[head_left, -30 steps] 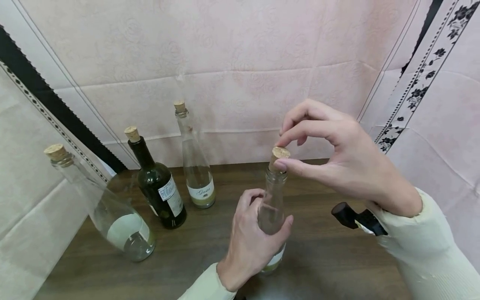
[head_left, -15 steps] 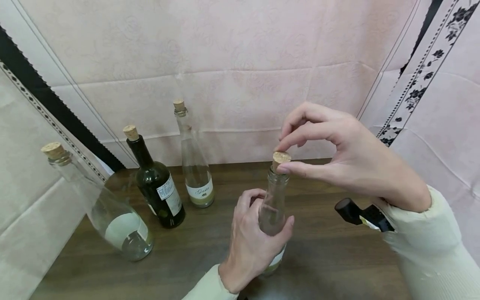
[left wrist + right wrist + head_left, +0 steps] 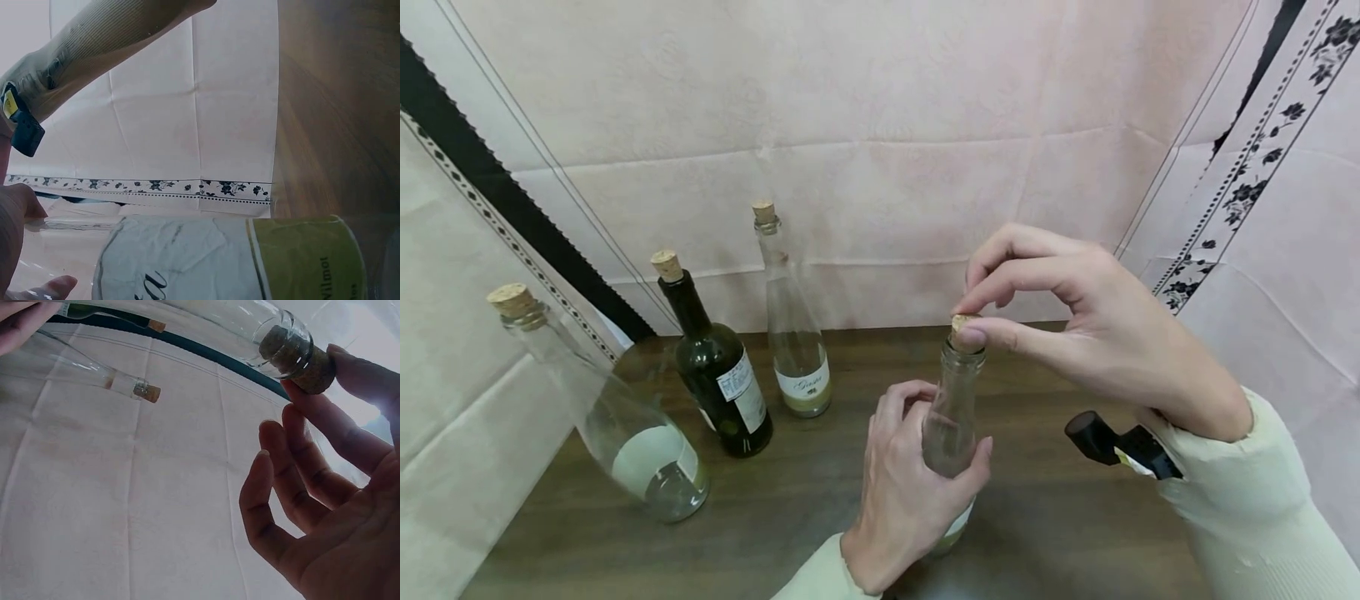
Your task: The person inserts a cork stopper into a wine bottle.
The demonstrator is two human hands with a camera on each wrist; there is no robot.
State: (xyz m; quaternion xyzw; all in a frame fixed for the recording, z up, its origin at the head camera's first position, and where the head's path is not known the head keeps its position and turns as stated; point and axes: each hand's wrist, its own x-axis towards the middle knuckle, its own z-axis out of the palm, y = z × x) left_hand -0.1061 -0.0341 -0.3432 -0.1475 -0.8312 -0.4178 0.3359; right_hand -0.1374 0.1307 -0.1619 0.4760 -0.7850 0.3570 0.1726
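In the head view a clear glass bottle (image 3: 951, 417) stands on the wooden table, and my left hand (image 3: 895, 483) grips it round the body. At its mouth is a cork (image 3: 317, 374), pinched between the thumb and index finger of my right hand (image 3: 1075, 321). The right wrist view shows the cork's lower part inside the glass neck and its upper part sticking out; the other fingers curve away without touching it. In the left wrist view, the bottle's white and olive label (image 3: 187, 262) lies close below the camera.
To the left stand a large clear bottle (image 3: 580, 375), a dark green bottle (image 3: 707, 350) and a slim clear bottle (image 3: 790, 308), each with a cork in its mouth. Patterned pale cloth (image 3: 880, 208) hangs behind the wooden table (image 3: 790, 508) and along both sides.
My right hand has come slightly lower with the cork, and its thumb now covers more of it. The left hand keeps its grip on the bottle. The head view has shifted a little.
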